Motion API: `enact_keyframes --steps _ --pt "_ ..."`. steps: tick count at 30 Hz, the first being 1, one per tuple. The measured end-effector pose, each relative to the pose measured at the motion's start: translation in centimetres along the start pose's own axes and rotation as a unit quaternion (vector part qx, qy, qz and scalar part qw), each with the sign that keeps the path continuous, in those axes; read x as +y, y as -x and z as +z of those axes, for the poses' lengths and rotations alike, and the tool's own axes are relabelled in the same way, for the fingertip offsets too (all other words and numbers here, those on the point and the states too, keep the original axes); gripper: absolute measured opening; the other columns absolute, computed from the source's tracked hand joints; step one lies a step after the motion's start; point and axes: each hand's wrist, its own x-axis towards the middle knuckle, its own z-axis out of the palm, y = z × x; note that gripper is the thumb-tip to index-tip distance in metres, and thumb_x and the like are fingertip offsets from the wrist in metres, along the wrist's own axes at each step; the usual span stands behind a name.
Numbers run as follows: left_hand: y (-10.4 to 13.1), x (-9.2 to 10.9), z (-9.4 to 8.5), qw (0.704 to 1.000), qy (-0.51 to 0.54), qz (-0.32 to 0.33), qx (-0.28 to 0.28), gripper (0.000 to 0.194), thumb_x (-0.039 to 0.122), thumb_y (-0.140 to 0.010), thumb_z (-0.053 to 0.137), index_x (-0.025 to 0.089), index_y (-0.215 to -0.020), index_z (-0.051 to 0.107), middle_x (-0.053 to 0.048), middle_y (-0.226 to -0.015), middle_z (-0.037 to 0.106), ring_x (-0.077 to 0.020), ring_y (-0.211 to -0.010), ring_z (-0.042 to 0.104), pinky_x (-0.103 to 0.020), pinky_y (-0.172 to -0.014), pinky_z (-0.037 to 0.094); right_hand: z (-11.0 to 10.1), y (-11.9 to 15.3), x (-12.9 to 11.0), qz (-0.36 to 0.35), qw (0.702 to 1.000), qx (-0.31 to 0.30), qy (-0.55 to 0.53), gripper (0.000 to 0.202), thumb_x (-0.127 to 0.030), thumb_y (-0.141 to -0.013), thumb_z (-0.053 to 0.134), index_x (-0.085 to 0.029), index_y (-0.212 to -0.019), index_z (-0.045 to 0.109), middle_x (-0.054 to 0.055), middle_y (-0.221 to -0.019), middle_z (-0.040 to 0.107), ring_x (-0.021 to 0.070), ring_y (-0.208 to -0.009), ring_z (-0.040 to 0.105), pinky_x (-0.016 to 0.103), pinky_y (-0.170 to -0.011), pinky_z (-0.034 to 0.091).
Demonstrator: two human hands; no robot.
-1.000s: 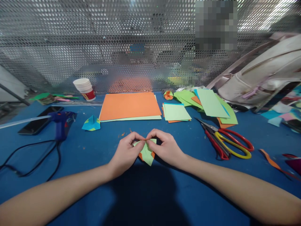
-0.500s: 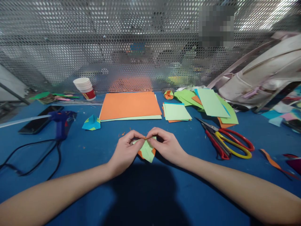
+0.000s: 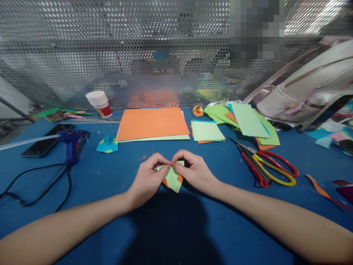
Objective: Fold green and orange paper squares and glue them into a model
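Observation:
Pinched between both my hands is a folded paper piece (image 3: 173, 179), light green with orange corners, its point facing me. My left hand (image 3: 149, 178) grips its upper left edge between thumb and index finger. On the upper right edge, my right hand (image 3: 194, 169) pinches in the same way, the fingertips of both hands nearly touching. The fingers cover the paper's top edge. A blue and green folded paper piece (image 3: 108, 144) rests to the left, and a small orange and green folded paper (image 3: 198, 110) lies farther back.
Orange sheets (image 3: 153, 124) and small green squares (image 3: 206, 131) lie ahead. Scissors (image 3: 271, 163) and pliers (image 3: 255, 169) are on the right, a pale backpack (image 3: 309, 81) behind them. On the left are a glue gun (image 3: 71, 145), phone (image 3: 46, 141) and paper cups (image 3: 99, 104) by a perforated metal panel (image 3: 110, 55).
The folded paper has tilted slightly, its lower point shifting a little toward me and to the right. Both hands keep their pinch and have barely moved.

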Motion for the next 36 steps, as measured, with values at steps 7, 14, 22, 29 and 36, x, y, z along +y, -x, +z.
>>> enact_keyframes --steps 7,14,22,29,36 --pt "0.05 0.07 -0.15 0.999 0.029 -0.020 -0.009 0.007 0.020 -0.073 0.057 0.018 -0.068 0.060 0.003 -0.067 0.055 -0.0097 -0.064 0.048 -0.021 -0.059 0.039 -0.32 -0.06 0.04 0.008 0.997 -0.026 -0.070 0.010 -0.012 -0.076 0.053 -0.020 -0.073 0.058 -0.003 -0.073 0.056 0.0104 -0.072 0.052 0.024 -0.069 0.040" --pt "-0.04 -0.15 -0.10 0.994 0.089 -0.059 -0.009 0.004 0.018 -0.070 0.058 0.017 -0.067 0.061 0.003 -0.066 0.055 -0.0087 -0.061 0.047 -0.020 -0.056 0.037 -0.41 0.13 -0.21 0.015 0.999 -0.022 -0.047 0.014 -0.008 -0.074 0.050 -0.019 -0.071 0.059 -0.003 -0.072 0.057 0.0103 -0.069 0.052 0.024 -0.066 0.039" --pt "-0.04 0.39 0.12 0.991 0.091 -0.097 -0.023 0.013 0.025 -0.065 0.064 0.016 -0.071 0.057 0.004 -0.062 0.054 -0.0081 -0.055 0.048 -0.019 -0.051 0.039 -0.21 0.33 0.08 -0.049 0.999 0.007 0.014 0.017 -0.007 -0.075 0.047 -0.017 -0.074 0.060 -0.001 -0.072 0.059 0.0100 -0.066 0.054 0.023 -0.062 0.041" --pt "0.10 0.14 -0.03 0.999 0.012 -0.035 -0.018 0.009 0.024 -0.072 0.059 0.017 -0.071 0.055 0.003 -0.064 0.055 -0.0092 -0.057 0.052 -0.019 -0.052 0.042 -0.37 0.41 0.01 -0.080 0.996 0.004 0.026 0.014 -0.013 -0.079 0.050 -0.018 -0.083 0.061 0.003 -0.079 0.062 0.0131 -0.074 0.058 0.027 -0.067 0.046" --pt "0.26 -0.09 0.00 1.000 -0.012 -0.002 -0.011 0.005 0.020 -0.073 0.057 0.018 -0.077 0.054 0.003 -0.066 0.056 -0.0083 -0.056 0.052 -0.018 -0.051 0.043 -0.27 0.21 -0.03 -0.058 0.997 -0.010 0.044 0.010 -0.013 -0.079 0.053 -0.017 -0.073 0.060 0.001 -0.073 0.059 0.0123 -0.070 0.057 0.026 -0.066 0.046"
